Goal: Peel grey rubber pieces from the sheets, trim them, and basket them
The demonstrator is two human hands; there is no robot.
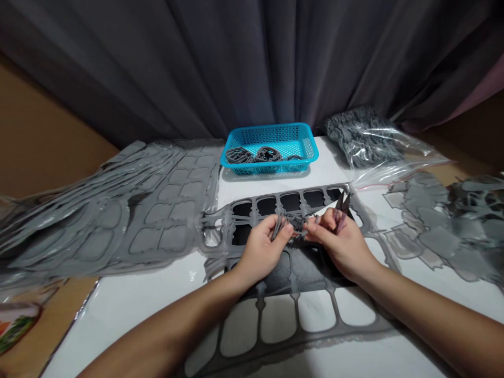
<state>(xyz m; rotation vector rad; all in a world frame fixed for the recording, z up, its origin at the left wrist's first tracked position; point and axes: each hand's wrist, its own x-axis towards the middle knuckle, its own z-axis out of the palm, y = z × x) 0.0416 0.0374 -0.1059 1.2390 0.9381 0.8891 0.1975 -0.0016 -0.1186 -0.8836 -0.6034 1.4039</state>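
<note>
A bundle of thin grey rubbery loops [295, 222] is pinched between the fingers of my left hand [264, 247], and some loops hang over those fingers. My right hand [343, 245] is closed around small scissors [340, 212] with purple handles, their dark blades pointing up. Its thumb and fingertips also meet the bundle's right end. Under both hands lies a grey rubbery sheet [258, 336] with rows of rounded openings. A black board or sheet [275, 273] shows through part of it.
A blue basket [271, 167] with several coiled grey bundles stands behind my hands. At left lies a stack of grey moulded sheets [157, 210]. A clear bag [366, 139] full of grey pieces sits back right, with flat grey scraps [444, 226] nearer. A dark curtain [236, 63] hangs behind.
</note>
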